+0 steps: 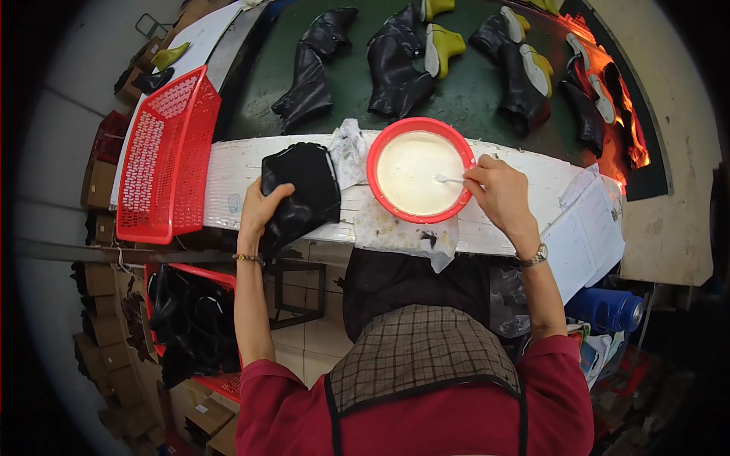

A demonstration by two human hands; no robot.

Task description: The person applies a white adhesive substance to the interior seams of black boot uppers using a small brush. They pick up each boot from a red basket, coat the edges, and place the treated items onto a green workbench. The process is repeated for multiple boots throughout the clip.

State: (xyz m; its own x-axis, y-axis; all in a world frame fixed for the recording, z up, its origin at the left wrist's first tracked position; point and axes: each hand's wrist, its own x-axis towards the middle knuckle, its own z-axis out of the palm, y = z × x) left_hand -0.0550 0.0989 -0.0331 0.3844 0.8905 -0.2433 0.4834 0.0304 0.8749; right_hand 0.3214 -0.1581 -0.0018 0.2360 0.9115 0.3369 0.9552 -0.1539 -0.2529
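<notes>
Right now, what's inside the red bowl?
The red bowl is filled with a creamy white liquid. The right hand dips a small white brush into it. The liquid hides the bowl's bottom and the brush tip.

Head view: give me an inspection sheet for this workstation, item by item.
Surface: white ledge, stained, in front of a green belt.
Job's things: black boot upper in the left hand; red basin of whitish liquid; right hand dips a small brush in it.
Clutter: rag beside the basin, smeared paper under it, paper sheets at right.
Hands: both shut, left on the upper, right on the brush.
Cables: nothing seen.
Surroundings: black boots with yellow soles on the belt, empty red basket at left, a lower basket of black uppers, orange glow at far right.
</notes>
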